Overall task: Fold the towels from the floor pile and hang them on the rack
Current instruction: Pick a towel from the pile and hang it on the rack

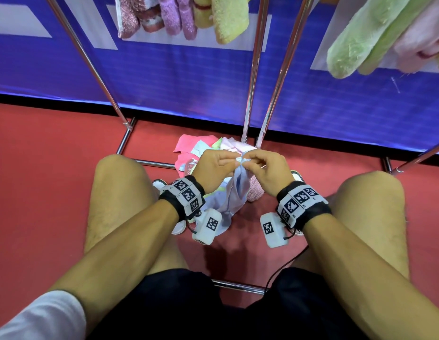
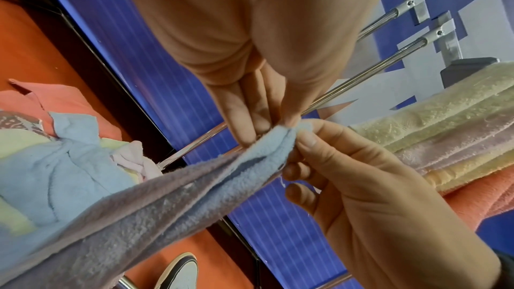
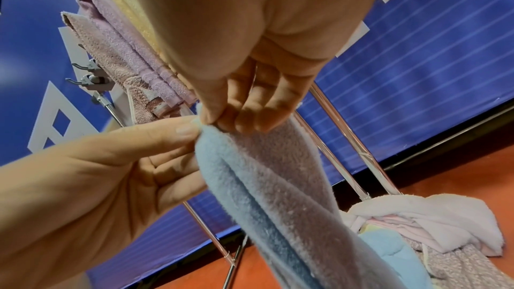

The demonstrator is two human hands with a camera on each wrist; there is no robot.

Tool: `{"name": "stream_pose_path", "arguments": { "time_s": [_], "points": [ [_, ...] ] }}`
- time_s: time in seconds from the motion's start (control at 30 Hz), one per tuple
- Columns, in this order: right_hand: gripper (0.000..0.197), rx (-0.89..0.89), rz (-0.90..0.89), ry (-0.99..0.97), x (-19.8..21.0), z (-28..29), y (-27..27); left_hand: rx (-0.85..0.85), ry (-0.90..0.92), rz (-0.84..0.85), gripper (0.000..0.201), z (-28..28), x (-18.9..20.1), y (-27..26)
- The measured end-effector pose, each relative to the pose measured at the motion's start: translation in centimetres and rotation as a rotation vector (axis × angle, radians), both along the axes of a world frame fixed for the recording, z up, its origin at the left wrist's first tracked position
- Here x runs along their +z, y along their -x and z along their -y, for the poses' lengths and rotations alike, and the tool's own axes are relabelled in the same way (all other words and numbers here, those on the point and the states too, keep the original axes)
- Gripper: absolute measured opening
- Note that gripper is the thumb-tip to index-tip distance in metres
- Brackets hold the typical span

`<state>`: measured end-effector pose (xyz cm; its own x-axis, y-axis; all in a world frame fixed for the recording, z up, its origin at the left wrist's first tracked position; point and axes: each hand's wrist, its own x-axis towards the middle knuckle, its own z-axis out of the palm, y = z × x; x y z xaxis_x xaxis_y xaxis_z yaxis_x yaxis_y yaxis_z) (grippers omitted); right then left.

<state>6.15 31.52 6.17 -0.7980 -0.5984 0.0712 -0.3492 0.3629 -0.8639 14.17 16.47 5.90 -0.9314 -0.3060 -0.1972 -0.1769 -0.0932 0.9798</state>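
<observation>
Pale blue fleece is what both hands are busy with. From the head view, the left hand (image 1: 214, 168) and right hand (image 1: 265, 168) meet just above the middle of the frame, each pinching the top of a blue towel (image 1: 234, 192) that hangs down between the knees. The floor pile (image 1: 201, 148) lies right behind the hands on the red floor (image 1: 54, 143), at the foot of the rack (image 1: 252, 69), and folded towels already hang along the top edge of the frame. My judgement: one towel has been lifted out and its corners are being found; folding has not yet begun. Next the hands would need to slide apart along the edge to spread it flat.

Seen from the left wrist, the left hand (image 2: 244, 87) comes down from the top centre, its fingers (image 2: 239, 118) pressed on the towel (image 2: 166, 195) tip. Right hand (image 2: 361, 195) enters from the lower right, thumb and forefinger closed on the same corner, other fingers loosely curled. The pile (image 2: 55, 151) sits at the left edge.

Through the right wrist view, the right hand (image 3: 250, 74) hangs from the top centre, fingertips nipping the towel (image 3: 264, 184) top. Left hand (image 3: 97, 184) reaches in from the lower left, thumb on the corner, palm half open. The pile (image 3: 431, 228) shows at lower right.
</observation>
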Motion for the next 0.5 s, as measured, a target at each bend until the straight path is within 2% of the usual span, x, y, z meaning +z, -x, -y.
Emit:
{"name": "stream_pose_path", "arguments": {
  "time_s": [0.1, 0.2, 0.27, 0.33, 0.5],
  "points": [
    [0.008, -0.007, -0.120, -0.013, -0.47, 0.07, 0.19, 0.051, 0.019, 0.003, 0.021, 0.03, 0.03, 0.03],
    [0.006, 0.040, -0.164, -0.001, -0.56, 0.14, 0.24, 0.084, 0.009, 0.018, 0.018, 0.13, 0.06, 0.14],
    [0.003, 0.108, -0.189, -0.018, -0.29, 0.22, 0.07, 0.073, -0.001, 0.019, 0.012, 0.17, 0.07, 0.18],
    [0.006, 0.132, -0.209, -0.029, -0.14, 0.23, -0.19, 0.047, -0.007, 0.030, 0.018, 0.13, 0.03, 0.10],
    [0.007, 0.033, -0.159, -0.036, 0.01, 0.25, -0.26, -0.025, -0.016, 0.014, 0.025, -0.26, -0.06, -0.08]
  ]
}}
